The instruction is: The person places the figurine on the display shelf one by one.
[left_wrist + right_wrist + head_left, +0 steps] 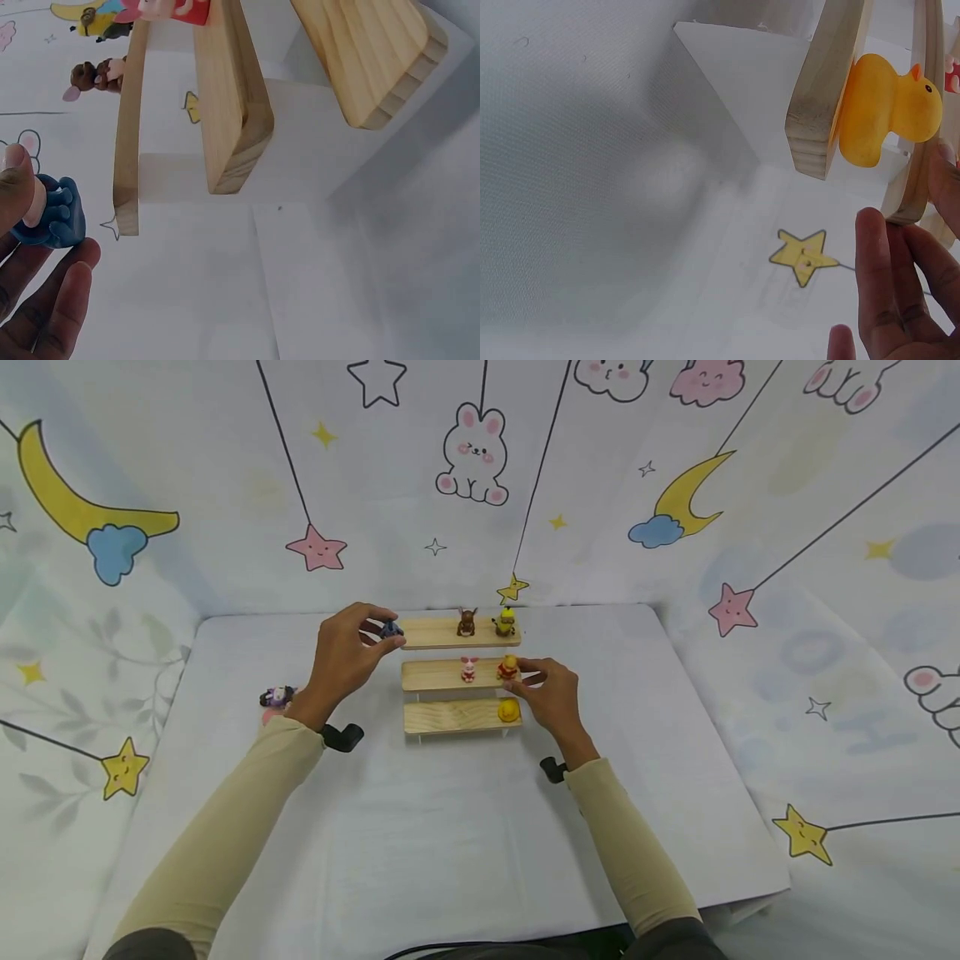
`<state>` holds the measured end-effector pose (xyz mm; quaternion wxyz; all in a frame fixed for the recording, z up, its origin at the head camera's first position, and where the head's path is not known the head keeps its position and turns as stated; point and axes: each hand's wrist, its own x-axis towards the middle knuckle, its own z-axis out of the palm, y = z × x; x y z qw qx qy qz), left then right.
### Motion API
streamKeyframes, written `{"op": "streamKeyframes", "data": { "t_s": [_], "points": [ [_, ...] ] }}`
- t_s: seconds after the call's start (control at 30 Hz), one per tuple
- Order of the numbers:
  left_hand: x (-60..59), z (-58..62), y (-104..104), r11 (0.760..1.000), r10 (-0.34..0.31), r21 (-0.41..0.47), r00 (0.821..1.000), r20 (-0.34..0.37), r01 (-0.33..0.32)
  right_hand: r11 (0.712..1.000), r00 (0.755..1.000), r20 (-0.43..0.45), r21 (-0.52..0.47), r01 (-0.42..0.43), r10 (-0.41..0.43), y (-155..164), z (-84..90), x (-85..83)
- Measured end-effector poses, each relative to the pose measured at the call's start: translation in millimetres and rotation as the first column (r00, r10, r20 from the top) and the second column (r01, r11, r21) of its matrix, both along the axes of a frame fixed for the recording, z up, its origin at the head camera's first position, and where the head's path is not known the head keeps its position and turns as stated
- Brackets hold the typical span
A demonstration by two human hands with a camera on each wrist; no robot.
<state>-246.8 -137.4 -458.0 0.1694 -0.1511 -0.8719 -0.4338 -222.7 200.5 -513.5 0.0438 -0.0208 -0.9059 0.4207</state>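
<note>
The head view shows a white-clothed table (405,852) before a cartoon-printed backdrop (397,485) and the left hand (347,647) pinching a blue figurine (391,629); the left-wrist view, that figurine just beside the top shelf (130,150); the right-wrist view, the right hand (900,322), its grip unclear, at the middle shelf (913,184).

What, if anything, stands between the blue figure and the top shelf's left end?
Nothing visible: the left hand holds the blue figure near that end of the top shelf; the brown figure stands farther right.
</note>
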Motion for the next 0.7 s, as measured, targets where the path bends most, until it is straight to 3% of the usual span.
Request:
{"op": "streamKeyframes", "data": {
  "t_s": [0.37,0.7],
  "points": [
    [-15.0,-7.3,24.2,1.000,0.002,0.021,0.998,0.061,-0.004,1.000,1.000,-0.010,-0.008,-0.010,0.010,0.9,-1.8,1.1],
    [-20.9,-10.1,33.7,1.000,-0.003,0.016,0.999,0.051,0.002,1.000,1.000,-0.022,-0.006,-0.014,0.014,1.0,-1.4,0.9]
  ]
}}
